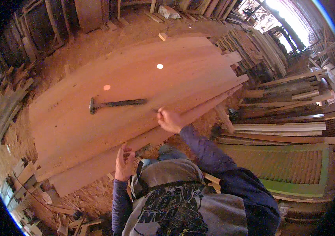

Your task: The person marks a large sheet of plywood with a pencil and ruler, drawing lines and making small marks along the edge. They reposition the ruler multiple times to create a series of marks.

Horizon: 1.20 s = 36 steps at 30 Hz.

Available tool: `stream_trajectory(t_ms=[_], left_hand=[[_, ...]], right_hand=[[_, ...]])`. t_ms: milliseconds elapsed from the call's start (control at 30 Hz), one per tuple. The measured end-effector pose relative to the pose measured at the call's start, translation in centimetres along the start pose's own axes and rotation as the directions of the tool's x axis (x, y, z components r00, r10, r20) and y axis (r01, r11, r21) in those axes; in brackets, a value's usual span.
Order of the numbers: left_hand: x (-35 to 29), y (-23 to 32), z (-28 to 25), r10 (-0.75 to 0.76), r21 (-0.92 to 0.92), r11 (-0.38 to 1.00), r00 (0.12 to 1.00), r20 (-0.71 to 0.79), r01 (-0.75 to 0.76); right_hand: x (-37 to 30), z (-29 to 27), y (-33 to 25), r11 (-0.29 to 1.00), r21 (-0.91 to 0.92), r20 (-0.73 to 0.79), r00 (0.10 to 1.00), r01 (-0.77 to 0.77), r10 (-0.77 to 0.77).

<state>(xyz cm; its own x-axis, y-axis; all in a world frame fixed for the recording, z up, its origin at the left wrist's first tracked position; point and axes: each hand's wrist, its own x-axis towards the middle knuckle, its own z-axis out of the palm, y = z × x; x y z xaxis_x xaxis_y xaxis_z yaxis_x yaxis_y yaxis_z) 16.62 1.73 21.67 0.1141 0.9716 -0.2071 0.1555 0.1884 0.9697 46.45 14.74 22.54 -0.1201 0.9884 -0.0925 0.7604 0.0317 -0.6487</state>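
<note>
A broad wooden panel (136, 84) of joined boards lies in front of me, its near edge stepped. On it rests a hammer (118, 104), its head to the left and its dark handle pointing right. Over the panel's near right part, my right hand (170, 120) is closed in a pinch. A small dark tip shows at its fingers, too small to name, just right of the hammer's handle end. My left hand (124, 163) is held up by the near edge, fingers apart, with nothing seen in it.
Stacked rough boards (254, 51) stand at the far right, with long planks (281, 128) nearer. A green-framed louvred panel (269, 169) lies to my right. Wood scraps (26, 173) litter the left floor. A small wood block (162, 36) sits by the panel's far edge.
</note>
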Motion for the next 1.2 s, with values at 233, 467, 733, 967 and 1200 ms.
stream_trajectory(t_ms=[233, 467, 733, 967, 1200], left_hand=[[-2.1, -3.8, -0.2, -0.130, 0.089, 0.988, 0.991, 0.028, 0.127], [-2.7, -6.5, 4.4, -0.173, -0.058, 0.984, 0.971, -0.167, 0.166], [0.3, -2.5, 14.2, -0.375, -0.549, 0.798, 0.917, -0.132, 0.248], [0.2, -2.4, 20.5, -0.328, -0.634, 0.725, 0.944, 0.024, 0.269], [-1.1, -3.5, 20.3, -0.387, -0.942, 0.308, 0.922, 0.003, 0.132]], right_hand=[[5.4, -3.4, 10.1, 0.916, -0.382, 0.350, 0.936, 0.121, 0.022], [6.4, -4.6, 8.1, 0.847, -0.486, 0.525, 0.847, 0.216, 0.085], [5.1, -1.6, 12.9, 0.886, -0.330, 0.520, 0.846, 0.326, -0.118], [5.3, 0.4, 14.4, 0.660, -0.447, 0.614, 0.744, 0.604, -0.265], [-4.7, -3.0, 13.3, 0.650, -0.365, 0.658, 0.679, 0.667, -0.327]])
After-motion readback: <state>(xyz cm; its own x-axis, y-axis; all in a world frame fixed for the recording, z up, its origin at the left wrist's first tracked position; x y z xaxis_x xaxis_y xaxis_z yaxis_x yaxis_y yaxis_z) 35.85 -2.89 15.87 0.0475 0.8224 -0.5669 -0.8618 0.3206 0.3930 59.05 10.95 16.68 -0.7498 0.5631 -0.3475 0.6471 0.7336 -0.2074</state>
